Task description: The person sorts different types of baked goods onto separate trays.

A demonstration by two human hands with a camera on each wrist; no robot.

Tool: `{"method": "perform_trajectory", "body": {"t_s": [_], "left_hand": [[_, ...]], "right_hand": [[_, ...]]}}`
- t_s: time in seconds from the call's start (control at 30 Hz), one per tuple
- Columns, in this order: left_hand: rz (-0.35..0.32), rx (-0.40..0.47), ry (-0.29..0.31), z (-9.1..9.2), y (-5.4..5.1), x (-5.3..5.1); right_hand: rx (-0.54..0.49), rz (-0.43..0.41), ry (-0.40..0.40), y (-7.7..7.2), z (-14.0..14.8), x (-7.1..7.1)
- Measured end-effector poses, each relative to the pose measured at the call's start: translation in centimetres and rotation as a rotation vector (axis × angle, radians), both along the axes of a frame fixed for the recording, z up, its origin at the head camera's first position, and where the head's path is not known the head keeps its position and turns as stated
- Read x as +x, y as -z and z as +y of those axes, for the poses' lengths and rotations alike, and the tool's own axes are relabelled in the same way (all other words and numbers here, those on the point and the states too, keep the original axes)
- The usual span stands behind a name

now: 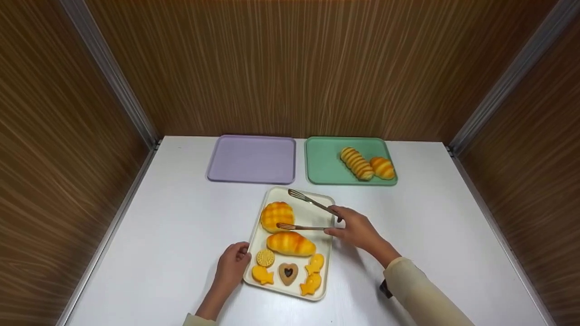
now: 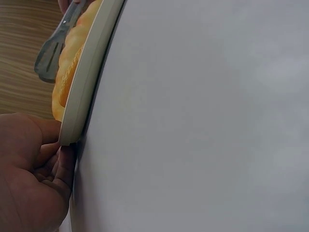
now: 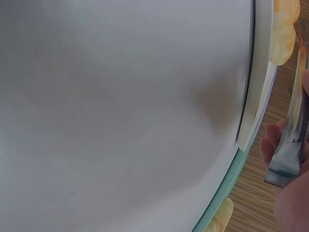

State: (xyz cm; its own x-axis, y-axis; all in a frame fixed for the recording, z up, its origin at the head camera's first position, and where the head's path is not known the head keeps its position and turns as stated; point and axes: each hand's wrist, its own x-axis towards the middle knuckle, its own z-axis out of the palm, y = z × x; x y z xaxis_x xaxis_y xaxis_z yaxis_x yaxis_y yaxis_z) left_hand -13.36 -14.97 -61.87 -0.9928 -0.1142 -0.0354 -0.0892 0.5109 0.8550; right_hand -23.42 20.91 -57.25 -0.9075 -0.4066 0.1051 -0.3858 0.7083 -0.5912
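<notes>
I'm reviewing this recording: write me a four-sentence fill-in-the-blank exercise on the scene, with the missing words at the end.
The metal tool over the near tray is a pair of ____.
The far tray holding bread is coloured ____.
The cookie with a dark centre is shaped like a ____.
The number of fish on the near tray is ____.
Missing words: tongs; green; heart; three.

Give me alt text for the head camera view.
A person's right hand holds open metal tongs over a cream tray of breads and cookies while the left hand grips the tray's edge. Behind it lie a purple tray and a green tray holding two more breads.
</notes>
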Motion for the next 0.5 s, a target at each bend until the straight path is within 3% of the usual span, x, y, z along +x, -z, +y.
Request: {"method": "perform_trajectory", "body": {"t_s": [0.33, 0.5], "left_hand": [[-0.016, -0.018, -0.007, 0.2, -0.1, -0.1], [-0.021, -0.017, -0.017, 0.3, -0.1, -0.1]], "right_hand": [[0.056, -0.031, -0.012, 0.3, -0.3, -0.8], [0.060, 0.002, -0.038, 0.4, -0.5, -1.3]]}}
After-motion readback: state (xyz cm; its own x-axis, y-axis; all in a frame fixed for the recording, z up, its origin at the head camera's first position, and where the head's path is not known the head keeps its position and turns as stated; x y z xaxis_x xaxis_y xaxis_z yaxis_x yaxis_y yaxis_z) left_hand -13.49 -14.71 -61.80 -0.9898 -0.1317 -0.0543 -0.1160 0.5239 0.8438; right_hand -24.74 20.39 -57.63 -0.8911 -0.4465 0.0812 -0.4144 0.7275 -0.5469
